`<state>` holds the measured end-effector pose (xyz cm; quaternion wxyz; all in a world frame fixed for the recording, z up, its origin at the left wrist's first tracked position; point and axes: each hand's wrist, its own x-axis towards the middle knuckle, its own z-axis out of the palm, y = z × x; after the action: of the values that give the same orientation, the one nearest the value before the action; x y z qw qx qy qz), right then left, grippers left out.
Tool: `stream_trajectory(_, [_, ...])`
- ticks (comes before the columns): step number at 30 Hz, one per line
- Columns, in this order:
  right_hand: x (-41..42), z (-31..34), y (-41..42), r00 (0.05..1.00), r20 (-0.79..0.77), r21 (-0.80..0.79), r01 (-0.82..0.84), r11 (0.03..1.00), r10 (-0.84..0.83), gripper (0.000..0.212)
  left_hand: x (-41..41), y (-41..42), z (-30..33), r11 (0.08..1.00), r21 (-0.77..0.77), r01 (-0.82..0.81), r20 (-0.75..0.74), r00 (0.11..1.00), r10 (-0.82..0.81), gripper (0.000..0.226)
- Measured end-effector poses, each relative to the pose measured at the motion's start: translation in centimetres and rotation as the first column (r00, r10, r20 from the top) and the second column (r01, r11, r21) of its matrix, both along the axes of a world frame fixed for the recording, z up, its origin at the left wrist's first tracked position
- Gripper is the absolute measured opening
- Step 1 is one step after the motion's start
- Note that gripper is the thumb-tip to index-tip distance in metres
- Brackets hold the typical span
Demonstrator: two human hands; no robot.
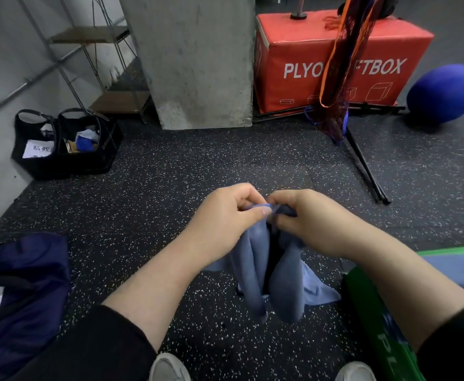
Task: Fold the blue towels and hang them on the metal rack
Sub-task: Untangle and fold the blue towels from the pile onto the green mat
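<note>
The towel (255, 259) I pinched was soft matt cloth; the floor (198, 160) was speckled rubber, the pillar (198, 56) rough concrete, the box (307, 56) smooth vinyl.

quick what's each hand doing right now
Left hand: closed, pinching the top edge of the blue towel.
Right hand: closed, pinching the same top edge beside the left hand; the towel hangs below both.
</note>
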<state>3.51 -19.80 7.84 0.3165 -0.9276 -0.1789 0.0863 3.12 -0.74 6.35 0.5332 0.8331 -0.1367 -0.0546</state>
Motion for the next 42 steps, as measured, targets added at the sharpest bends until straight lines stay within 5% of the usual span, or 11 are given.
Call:
stream_trajectory(7, [1.2,0.1,-1.4,0.935,0.116,-0.004,0.337,0.941,-0.334,0.009,0.4,2.0,-0.7,0.976,0.213,-0.04,-0.134,0.989,0.07,0.013])
stream_trajectory(9, [1.2,0.1,-1.7,0.953,0.076,-0.043,0.298,0.954,-0.294,0.011,0.4,2.2,-0.9,0.975,0.213,-0.058,-0.102,0.991,0.081,0.016])
stream_trajectory(13, [0.3,0.6,-0.8,0.997,-0.051,0.022,0.063,0.998,-0.062,0.053,-0.1,1.3,-0.3,0.976,0.21,0.051,-0.058,0.998,-0.04,0.016])
stream_trajectory(17, [-0.1,0.4,0.1,1.0,-0.028,-0.037,-0.002,0.999,0.001,0.008,-0.4,0.4,0.3,0.982,0.184,0.048,0.033,0.998,-0.055,0.01])
stream_trajectory(25, [1.3,0.1,-1.5,0.942,0.071,0.007,0.329,0.944,-0.329,0.008,0.1,2.1,-0.4,0.912,0.411,0.004,-0.067,0.997,0.025,0.02])
stream_trajectory(30, [0.3,0.3,-0.8,0.997,-0.051,0.004,0.052,0.999,-0.052,0.039,-0.2,1.6,0.0,0.957,0.289,0.006,-0.004,1.0,-0.005,0.019])
stream_trajectory(33, [-0.2,0.1,0.3,0.999,-0.032,-0.025,-0.022,0.999,0.022,0.016,-0.4,0.8,0.3,0.959,0.283,0.024,0.02,0.999,-0.031,0.022])
stream_trajectory(40, [1.2,-0.3,-0.8,0.945,0.089,-0.031,0.317,0.948,-0.313,0.012,0.3,2.4,0.2,0.915,0.403,-0.032,-0.017,0.999,0.042,0.026])
stream_trajectory(42, [1.3,-0.2,-1.3,0.954,0.06,-0.004,0.295,0.955,-0.294,0.013,0.4,2.8,0.3,0.923,0.376,-0.078,0.028,0.997,0.072,0.031])
